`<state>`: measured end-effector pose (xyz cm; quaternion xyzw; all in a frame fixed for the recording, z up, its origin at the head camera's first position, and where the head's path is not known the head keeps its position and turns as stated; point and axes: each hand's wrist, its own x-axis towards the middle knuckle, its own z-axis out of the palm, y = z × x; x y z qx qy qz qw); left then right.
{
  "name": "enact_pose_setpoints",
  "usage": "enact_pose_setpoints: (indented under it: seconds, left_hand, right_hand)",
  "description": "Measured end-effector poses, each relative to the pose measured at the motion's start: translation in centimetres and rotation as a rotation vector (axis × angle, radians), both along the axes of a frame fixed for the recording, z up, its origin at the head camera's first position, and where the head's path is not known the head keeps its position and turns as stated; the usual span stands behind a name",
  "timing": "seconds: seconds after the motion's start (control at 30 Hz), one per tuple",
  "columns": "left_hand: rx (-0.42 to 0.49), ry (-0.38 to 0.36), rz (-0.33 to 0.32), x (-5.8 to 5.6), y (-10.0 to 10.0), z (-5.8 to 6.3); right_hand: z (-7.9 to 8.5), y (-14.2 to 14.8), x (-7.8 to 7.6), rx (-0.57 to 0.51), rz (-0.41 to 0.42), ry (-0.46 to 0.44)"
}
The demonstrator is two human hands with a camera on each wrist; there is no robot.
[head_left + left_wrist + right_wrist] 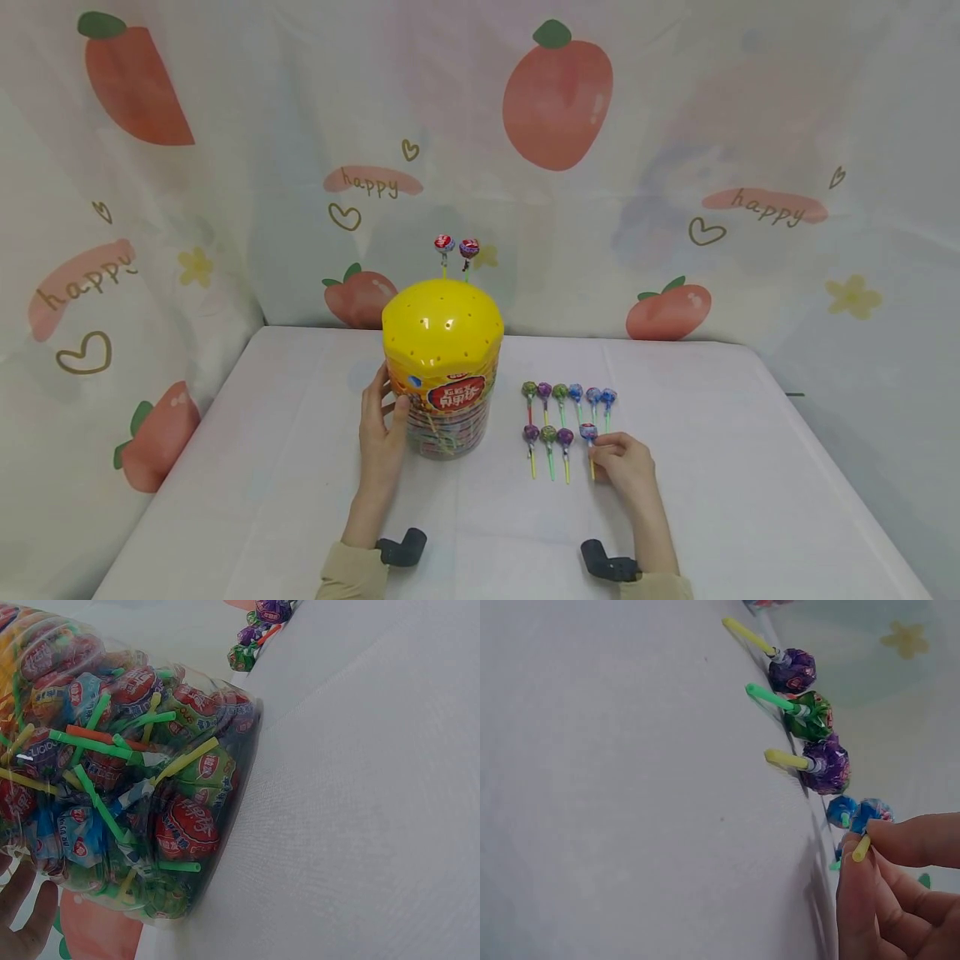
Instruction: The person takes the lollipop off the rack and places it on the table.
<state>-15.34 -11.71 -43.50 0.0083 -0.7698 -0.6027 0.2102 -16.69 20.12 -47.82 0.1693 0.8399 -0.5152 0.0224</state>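
A clear jar [450,433] packed with wrapped lollipops stands left of centre under a yellow domed lid [442,321] dotted with small holes. Two lollipops [468,247] stick up from the back of the lid. My left hand [384,437] holds the jar's left side, thumb toward the front and fingers behind; the left wrist view shows the fingers [37,919] against the plastic. Between thumb and fingertips my right hand [626,462] pinches the yellow stick of a blue-wrapped lollipop [588,432], at the right end of the front row.
Right of the jar, lollipops lie in two rows: several in the back row [560,392] and three more in the front row [548,435], purple and green. A white cloth covers the table [487,533]. Behind it hangs a printed curtain [465,100].
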Motion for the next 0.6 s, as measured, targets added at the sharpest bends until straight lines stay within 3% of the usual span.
enact_pose_setpoints:
  seconds: [0.6]
  left_hand:
    - [0.002, 0.020, -0.007, 0.02, -0.06, 0.03]
  right_hand:
    - [-0.52, -0.12, 0.19, 0.055, -0.017, -0.026]
